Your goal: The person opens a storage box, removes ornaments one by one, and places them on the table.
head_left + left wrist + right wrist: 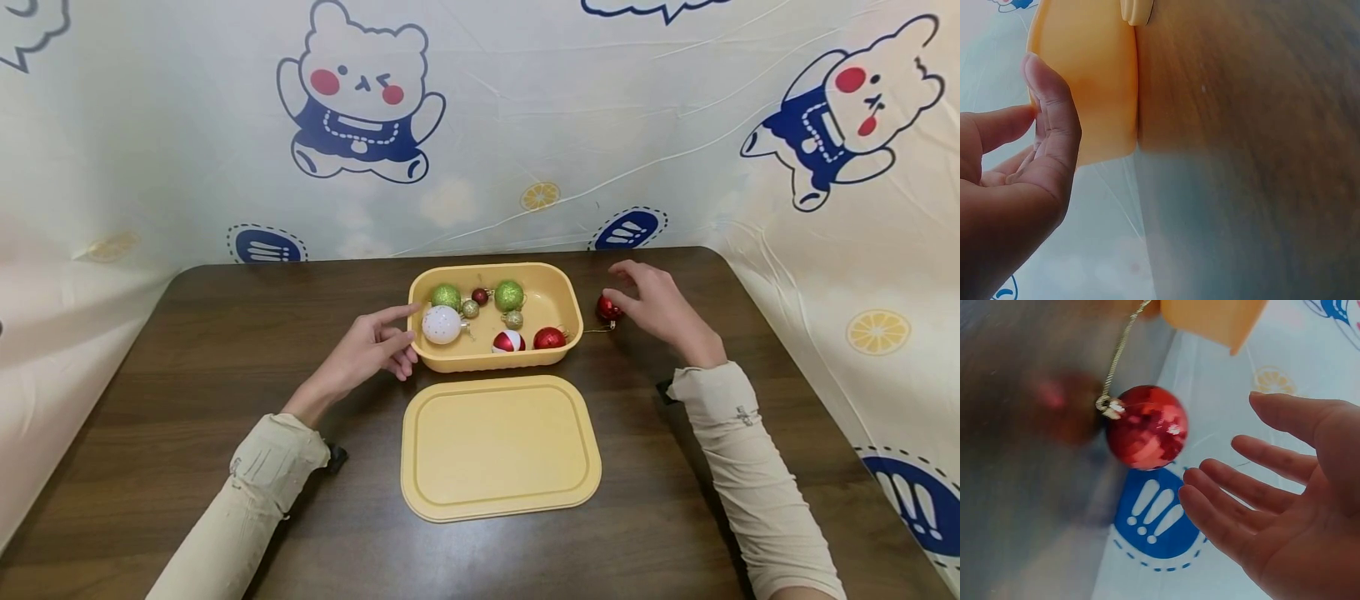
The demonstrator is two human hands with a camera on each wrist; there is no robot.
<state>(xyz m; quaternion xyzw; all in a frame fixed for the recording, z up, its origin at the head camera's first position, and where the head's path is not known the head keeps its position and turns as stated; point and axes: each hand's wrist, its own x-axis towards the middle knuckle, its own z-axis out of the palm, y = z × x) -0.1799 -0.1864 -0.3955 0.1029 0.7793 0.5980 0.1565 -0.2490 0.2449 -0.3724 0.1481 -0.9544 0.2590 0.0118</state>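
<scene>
A yellow box (491,364) holds several baubles: two glittery green baubles (509,295), a white speckled bauble (442,324), a red-and-white bauble (508,341), a shiny red bauble (551,337) and smaller ones. My left hand (371,342) rests its index finger and thumb against the box's left rim, the other fingers loosely bent below. To the right of the box, another red bauble (1147,428) with a gold string lies on the table. Beside it my right hand (660,304) has its fingers spread, apart from the bauble in the right wrist view, with nothing in its grasp.
The box's flat yellow lid (501,450) lies on the dark wooden table (352,517) just in front of the box. Behind the table hangs a pale cloth (495,108) printed with cartoon bears, and it continues along both sides.
</scene>
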